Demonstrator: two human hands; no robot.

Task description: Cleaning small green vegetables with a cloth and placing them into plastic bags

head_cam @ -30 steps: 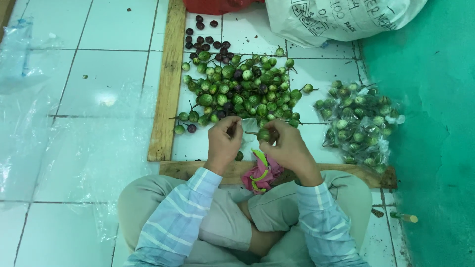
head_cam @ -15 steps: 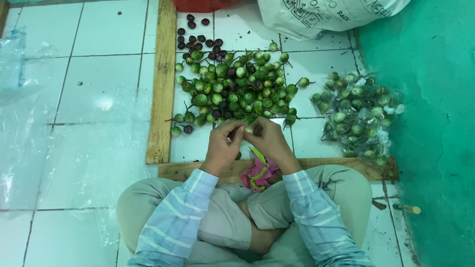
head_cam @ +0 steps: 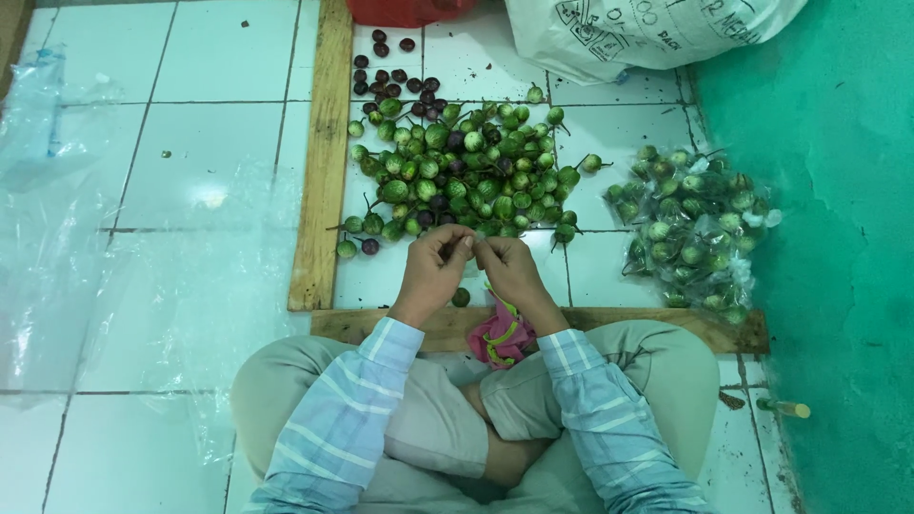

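Eggplants [head_cam: 471,167], small, round and mostly green, lie in one loose heap on the tiled floor [head_cam: 209,152] straight ahead of your hands, just past your fingertips, and both hands are about equally near to its closest edge. Your left hand [head_cam: 433,271] and right hand [head_cam: 509,271] meet at the fingertips in front of you, fingers drawn narrow and pinched together around something small; whether that is a single fruit or a stem I cannot tell, since the fingers hide it. One lone green fruit [head_cam: 461,297] sits on the tile right below your hands, between the wrists, nearer than anything in the heap. The fruits are round, so they show no long axis to speak of; only their thin stems stick out, pointing every way. The heap is too crowded to count, many dozens at a guess. Behind it lies a smaller scatter of dark purple fruits [head_cam: 390,76], roughly a dozen. To your right, well apart from the heap, is one clear plastic bag [head_cam: 695,228] filled with the same green fruit. Two wooden planks [head_cam: 324,162] frame the heap, one along its left and one across your knees. One pink cloth [head_cam: 500,338] rests in your lap, and one white sack [head_cam: 647,33] lies at the far side.
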